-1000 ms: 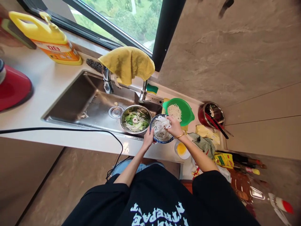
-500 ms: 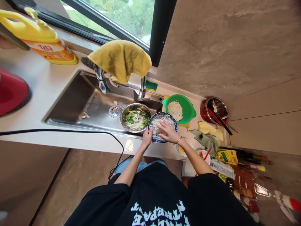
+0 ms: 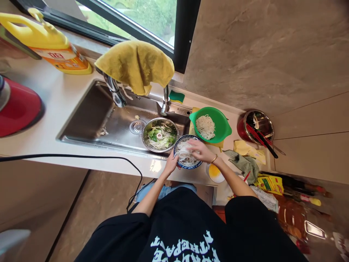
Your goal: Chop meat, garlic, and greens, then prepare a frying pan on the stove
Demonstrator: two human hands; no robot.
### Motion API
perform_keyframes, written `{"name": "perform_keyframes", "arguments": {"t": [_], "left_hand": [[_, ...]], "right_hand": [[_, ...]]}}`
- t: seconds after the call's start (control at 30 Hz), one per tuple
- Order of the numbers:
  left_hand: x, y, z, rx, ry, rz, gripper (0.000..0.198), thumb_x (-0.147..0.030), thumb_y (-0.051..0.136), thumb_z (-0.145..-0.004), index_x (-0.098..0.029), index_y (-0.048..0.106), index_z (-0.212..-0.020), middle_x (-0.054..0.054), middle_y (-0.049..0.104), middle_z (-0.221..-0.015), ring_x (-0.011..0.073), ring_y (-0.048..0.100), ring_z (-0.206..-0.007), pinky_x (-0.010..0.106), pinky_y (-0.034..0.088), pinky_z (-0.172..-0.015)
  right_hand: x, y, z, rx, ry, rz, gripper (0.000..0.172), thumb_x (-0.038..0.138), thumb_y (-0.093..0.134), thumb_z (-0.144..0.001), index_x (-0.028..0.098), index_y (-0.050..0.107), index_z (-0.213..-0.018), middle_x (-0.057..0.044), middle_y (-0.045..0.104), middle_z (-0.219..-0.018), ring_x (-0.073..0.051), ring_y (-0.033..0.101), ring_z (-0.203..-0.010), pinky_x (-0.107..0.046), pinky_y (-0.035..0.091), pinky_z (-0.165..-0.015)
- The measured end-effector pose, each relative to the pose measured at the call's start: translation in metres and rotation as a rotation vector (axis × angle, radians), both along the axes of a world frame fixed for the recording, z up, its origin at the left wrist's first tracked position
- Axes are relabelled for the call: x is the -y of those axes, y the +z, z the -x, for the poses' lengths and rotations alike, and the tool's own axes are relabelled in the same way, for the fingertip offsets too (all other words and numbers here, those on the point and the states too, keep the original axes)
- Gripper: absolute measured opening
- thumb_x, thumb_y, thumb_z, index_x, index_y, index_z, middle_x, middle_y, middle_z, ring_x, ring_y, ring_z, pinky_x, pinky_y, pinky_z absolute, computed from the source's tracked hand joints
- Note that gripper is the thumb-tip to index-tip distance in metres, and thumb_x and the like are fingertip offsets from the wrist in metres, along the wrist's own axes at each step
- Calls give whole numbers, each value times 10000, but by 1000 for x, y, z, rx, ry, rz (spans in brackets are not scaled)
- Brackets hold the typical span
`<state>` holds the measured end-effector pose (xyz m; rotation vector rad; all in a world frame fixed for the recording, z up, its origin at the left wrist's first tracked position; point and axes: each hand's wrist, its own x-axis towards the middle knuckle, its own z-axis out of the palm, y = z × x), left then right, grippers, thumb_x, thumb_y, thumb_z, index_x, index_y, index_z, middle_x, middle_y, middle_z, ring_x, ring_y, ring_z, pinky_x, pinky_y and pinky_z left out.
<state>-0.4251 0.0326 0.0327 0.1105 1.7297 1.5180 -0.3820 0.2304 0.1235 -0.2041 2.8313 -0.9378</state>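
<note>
Since the earlier frame, the right hand [image 3: 201, 151] has shifted from the middle of the blue-and-white bowl [image 3: 189, 167] toward its right rim, its fingers no longer spread so flat, while that bowl keeps nearly the same place. From the left, a yellow bottle [image 3: 56, 51] stands behind the surface's [image 3: 51, 109] near part, away from the work. Next comes the sink [image 3: 87, 120], with scraps near its drain. At its right end sits a steel bowl [image 3: 143, 137] of leafy greens [image 3: 154, 134] and thin pale stems; that portion looks already gathered and is touched by neither hand. Just beside it, the left hand [image 3: 171, 163] grips the blue-and-white bowl by its near left rim, thumb over the edge. White strands [image 3: 184, 155] lie loose in this bowl, and the right hand bends over them; its fingers are blurred, so I cannot tell whether they pinch any. Handling these strands therefore seems under way rather than finished, with plenty left in the bowl. Farther right, a green basin [image 3: 221, 125] already holds a heap of pale noodles [image 3: 205, 127], apart from the hands. Nearer the edge, a small dish [image 3: 218, 179] of yellow liquid appears set out, untouched.
</note>
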Motion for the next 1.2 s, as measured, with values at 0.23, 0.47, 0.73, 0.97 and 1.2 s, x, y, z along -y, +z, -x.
{"name": "perform_keyframes", "arguments": {"t": [0.23, 0.47, 0.73, 0.97, 1.2], "left_hand": [[-7, -14, -22, 107, -58, -14, 642, -210, 411, -772, -189, 259, -1394, 30, 654, -812, 86, 522, -372, 207, 445, -347], [-23, -21, -25, 52, -119, 49, 595, -224, 386, -808, -162, 264, -1387, -14, 613, -633, 120, 538, -372, 232, 462, -374], [-36, -22, -21, -97, -183, 166, 500, -269, 394, -833, -186, 357, -1325, 0, 625, -696, 92, 509, -350, 204, 437, -381], [-34, -19, -23, -190, -126, 163, 640, -484, 491, -822, -167, 320, -1351, 121, 629, -1012, 109, 571, -500, 232, 477, -487], [-28, -24, -17, -95, -166, 117, 554, -490, 339, -889, -186, 343, -1352, 60, 644, -885, 112, 553, -434, 257, 479, -473]], "right_hand": [[-132, -37, 66, 225, -781, -214, 556, 388, 482, -816, 78, 453, -1277, -190, 501, -1281, -272, 468, -1175, -394, 349, -996], [-126, -71, 99, 225, -652, -407, 513, 491, 469, -810, 199, 516, -1228, -164, 482, -1273, -340, 398, -1184, -488, 327, -971], [-136, -73, 85, 259, -315, -450, 425, 487, 572, -751, 213, 634, -1071, -114, 363, -1406, -353, 230, -1310, -561, 158, -1050], [-169, -61, 72, 475, -874, -298, 766, 556, 564, -734, 55, 405, -1293, -247, 530, -1203, -323, 540, -1089, -430, 429, -899], [-165, -77, 74, 818, -1074, -18, 1152, 745, 482, -663, 1, 54, -1431, -318, 482, -1238, -308, 638, -884, -425, 515, -699]]}}
